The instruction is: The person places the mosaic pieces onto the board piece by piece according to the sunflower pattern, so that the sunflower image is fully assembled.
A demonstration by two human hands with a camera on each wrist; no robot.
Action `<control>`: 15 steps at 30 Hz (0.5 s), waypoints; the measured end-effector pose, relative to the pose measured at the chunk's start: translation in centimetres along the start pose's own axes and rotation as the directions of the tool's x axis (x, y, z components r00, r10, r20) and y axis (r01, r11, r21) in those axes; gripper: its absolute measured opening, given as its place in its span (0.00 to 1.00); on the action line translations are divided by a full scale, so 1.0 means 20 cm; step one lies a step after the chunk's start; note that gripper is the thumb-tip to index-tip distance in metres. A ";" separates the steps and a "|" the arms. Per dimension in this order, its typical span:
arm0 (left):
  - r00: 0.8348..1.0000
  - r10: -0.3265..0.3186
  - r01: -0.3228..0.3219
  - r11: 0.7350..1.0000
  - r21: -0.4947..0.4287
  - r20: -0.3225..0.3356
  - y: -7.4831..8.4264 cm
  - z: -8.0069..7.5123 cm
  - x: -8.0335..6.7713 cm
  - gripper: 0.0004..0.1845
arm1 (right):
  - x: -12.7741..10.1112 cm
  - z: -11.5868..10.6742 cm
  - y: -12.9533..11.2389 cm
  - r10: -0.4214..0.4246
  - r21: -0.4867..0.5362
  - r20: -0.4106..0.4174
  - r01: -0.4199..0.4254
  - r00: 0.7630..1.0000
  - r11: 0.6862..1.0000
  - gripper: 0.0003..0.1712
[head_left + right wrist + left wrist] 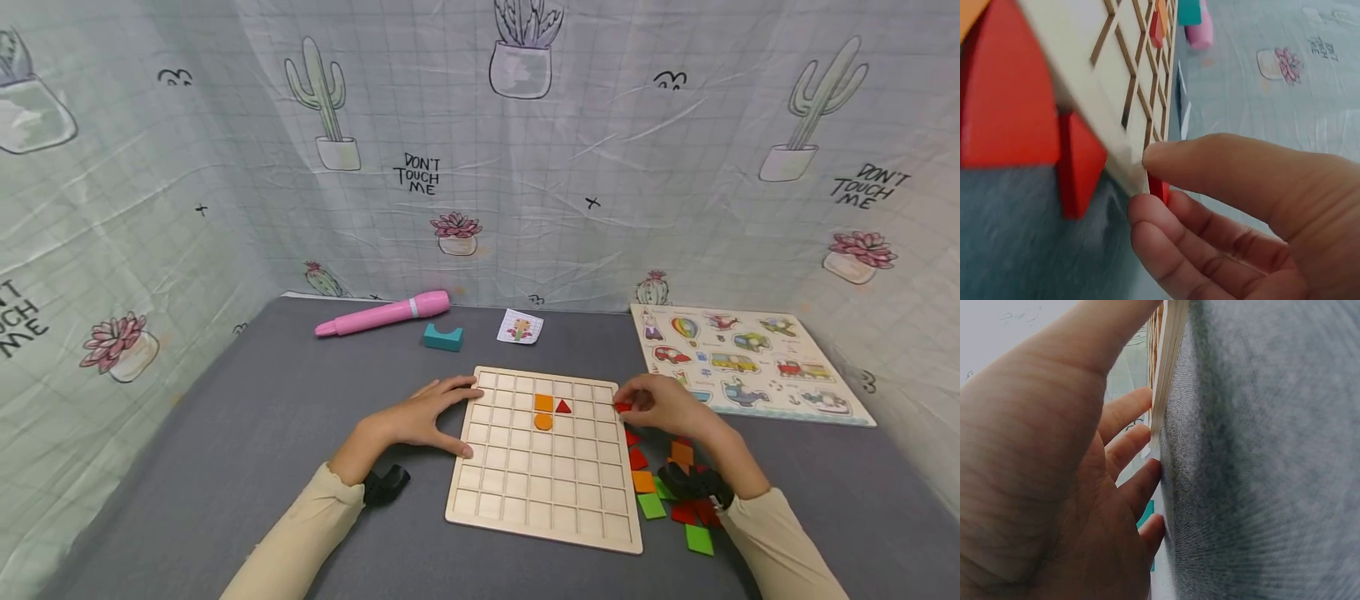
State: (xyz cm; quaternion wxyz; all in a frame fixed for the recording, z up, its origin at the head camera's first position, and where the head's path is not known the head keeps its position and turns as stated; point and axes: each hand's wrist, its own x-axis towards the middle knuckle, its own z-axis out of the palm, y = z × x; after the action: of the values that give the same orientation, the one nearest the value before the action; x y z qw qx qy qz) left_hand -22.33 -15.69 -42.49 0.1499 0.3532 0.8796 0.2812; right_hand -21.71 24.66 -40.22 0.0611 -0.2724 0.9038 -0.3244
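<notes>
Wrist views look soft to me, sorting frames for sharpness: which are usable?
Left wrist: grey mat smeared, left hand fills half. Right wrist: red pieces blurred, right hand sharper. Head: evenly lit, edges bowed.

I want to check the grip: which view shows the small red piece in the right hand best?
The right wrist view: the red piece sits close up, pinched by the right hand at the board's edge. The head view shows only a red speck; the left wrist view shows none.
</notes>
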 end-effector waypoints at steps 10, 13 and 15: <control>1.000 -0.002 0.002 1.000 -0.001 0.001 0.01 0.00 0.01 0.46 | 0.13 0.04 -0.11 -0.015 -0.010 0.027 0.015 1.000 1.000 0.10; 1.000 -0.003 0.003 1.000 -0.002 0.000 0.00 0.00 0.00 0.46 | 0.18 0.07 -0.14 -0.057 -0.009 0.027 0.057 0.998 0.998 0.09; 1.000 -0.006 0.006 1.000 -0.002 -0.001 0.00 0.00 0.00 0.46 | 0.20 0.09 -0.15 -0.087 -0.007 0.026 0.087 0.996 0.996 0.10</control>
State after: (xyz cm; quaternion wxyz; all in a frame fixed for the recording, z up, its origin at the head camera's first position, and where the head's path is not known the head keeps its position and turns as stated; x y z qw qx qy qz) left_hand -22.27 -15.64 -42.42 0.1508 0.3503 0.8804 0.2818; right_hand -23.23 19.49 -39.52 0.0574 -0.3161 0.8915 -0.3194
